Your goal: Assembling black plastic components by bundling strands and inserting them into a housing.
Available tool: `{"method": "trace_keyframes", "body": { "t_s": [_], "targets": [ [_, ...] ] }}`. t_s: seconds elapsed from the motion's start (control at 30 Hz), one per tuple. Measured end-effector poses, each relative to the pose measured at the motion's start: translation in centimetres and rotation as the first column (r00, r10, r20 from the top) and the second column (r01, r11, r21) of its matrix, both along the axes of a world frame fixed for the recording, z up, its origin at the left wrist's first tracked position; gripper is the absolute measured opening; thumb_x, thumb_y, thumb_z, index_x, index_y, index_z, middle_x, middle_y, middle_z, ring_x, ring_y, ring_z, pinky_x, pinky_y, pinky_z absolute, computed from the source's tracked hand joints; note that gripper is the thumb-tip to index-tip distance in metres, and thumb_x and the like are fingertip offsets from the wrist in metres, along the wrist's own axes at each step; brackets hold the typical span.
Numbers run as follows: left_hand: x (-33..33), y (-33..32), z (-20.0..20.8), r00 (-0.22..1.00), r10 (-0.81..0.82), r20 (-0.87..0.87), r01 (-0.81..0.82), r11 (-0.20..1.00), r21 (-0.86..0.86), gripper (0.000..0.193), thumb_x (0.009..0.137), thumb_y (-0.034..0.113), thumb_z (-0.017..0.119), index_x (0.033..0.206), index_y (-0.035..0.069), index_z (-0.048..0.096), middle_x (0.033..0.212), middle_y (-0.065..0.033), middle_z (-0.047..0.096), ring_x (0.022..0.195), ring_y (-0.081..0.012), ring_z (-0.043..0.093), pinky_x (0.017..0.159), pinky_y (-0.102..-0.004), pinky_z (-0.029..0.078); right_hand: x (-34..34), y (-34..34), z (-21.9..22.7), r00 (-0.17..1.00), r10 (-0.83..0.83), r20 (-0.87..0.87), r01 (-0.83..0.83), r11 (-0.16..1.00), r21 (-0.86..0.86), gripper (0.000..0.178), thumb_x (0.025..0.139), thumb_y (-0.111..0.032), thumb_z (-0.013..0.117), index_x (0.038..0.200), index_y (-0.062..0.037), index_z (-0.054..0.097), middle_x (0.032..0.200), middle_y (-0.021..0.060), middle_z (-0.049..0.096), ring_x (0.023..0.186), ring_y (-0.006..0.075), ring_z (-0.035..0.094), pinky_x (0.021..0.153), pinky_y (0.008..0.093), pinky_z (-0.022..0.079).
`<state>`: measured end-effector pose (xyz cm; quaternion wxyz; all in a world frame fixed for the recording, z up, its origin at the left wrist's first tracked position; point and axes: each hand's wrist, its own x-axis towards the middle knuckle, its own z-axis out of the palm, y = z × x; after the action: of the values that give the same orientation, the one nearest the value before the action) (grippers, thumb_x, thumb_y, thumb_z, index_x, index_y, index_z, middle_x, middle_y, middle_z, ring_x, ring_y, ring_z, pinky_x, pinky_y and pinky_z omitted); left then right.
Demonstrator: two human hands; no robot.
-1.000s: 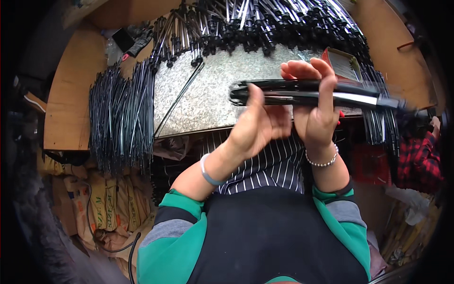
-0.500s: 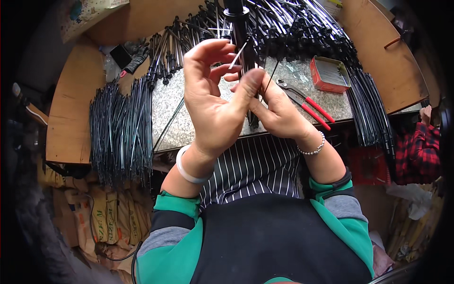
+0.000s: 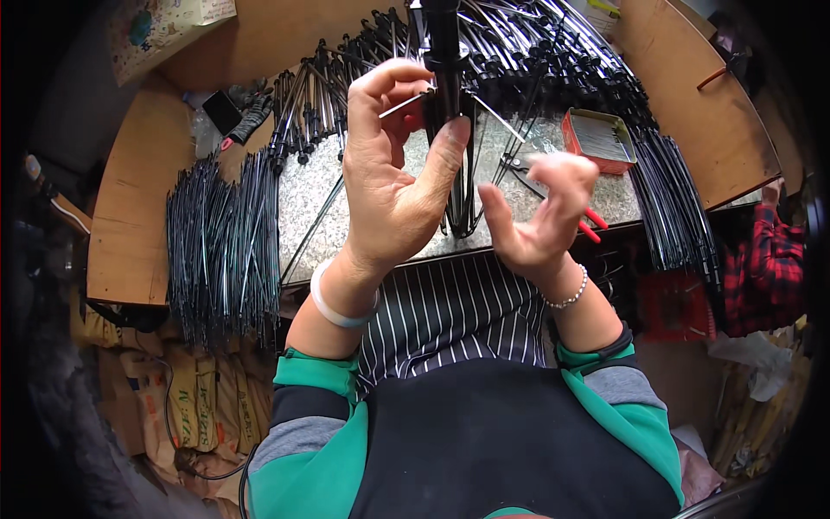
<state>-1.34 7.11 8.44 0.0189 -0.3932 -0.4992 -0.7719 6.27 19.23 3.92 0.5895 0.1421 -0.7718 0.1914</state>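
My left hand (image 3: 389, 186) is wrapped around a black umbrella frame (image 3: 443, 39) that stands upright in front of me, thumb pressed on its near side. Thin dark ribs hang down below that grip. A silver strut (image 3: 500, 117) sticks out to the right, and another (image 3: 402, 105) pokes out to the left by my fingers. Just right of the frame, my right hand (image 3: 540, 216) is off it, fingers bent and apart, slightly blurred, holding nothing. Behind this hand lie pliers with red handles (image 3: 593, 223), partly covered.
A red tin (image 3: 571, 138) of thin wire pieces sits on the speckled stone top (image 3: 311, 190). Dark rib bundles hang over the edge at left (image 3: 220, 251) and right (image 3: 674, 195). Many frames (image 3: 536, 52) heap up behind. A phone (image 3: 222, 111) lies far left; another person's checked sleeve (image 3: 769, 259) shows right.
My right hand has let go of the frame and moved right, its fingers opening. A silver strut now extends to the right. My left hand keeps its hold, a little higher.
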Motion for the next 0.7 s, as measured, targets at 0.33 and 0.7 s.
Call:
{"method": "trace_keyframes", "body": {
  "t_s": [0.33, 0.7],
  "targets": [
    [-0.9, -0.7, 1.9, 0.987, -0.087, -0.138, 0.065, 0.986, -0.151, 0.039, 0.079, -0.003, 0.062, 0.115, -0.004, 0.046, 0.101, -0.0085, 0.054, 0.096, -0.0145, 0.056, 0.088, -0.0284, 0.045, 0.2, -0.6, 2.4, 0.492, 0.865, 0.098, -0.345, 0.297, -0.890, 0.056, 0.095, -0.019, 0.045, 0.139, 0.0019, 0.019, 0.066, -0.0034, 0.043, 0.059, 0.0064, 0.044, 0.058, 0.0202, 0.041],
    [-2.5, -0.4, 2.3, 0.959, -0.272, -0.085, 0.267, 0.962, -0.062, 0.039, 0.079, -0.003, 0.064, 0.116, -0.003, 0.052, 0.103, -0.0090, 0.060, 0.095, -0.0143, 0.058, 0.080, -0.0247, 0.049, -2.1, -2.2, -0.7, 0.757, 0.652, 0.040, -0.400, 0.511, -0.761, 0.027, 0.092, -0.012, 0.050, 0.114, -0.0025, 0.038, 0.102, 0.0100, 0.056, 0.093, 0.0123, 0.055, 0.079, 0.0257, 0.044]
  ]
}}
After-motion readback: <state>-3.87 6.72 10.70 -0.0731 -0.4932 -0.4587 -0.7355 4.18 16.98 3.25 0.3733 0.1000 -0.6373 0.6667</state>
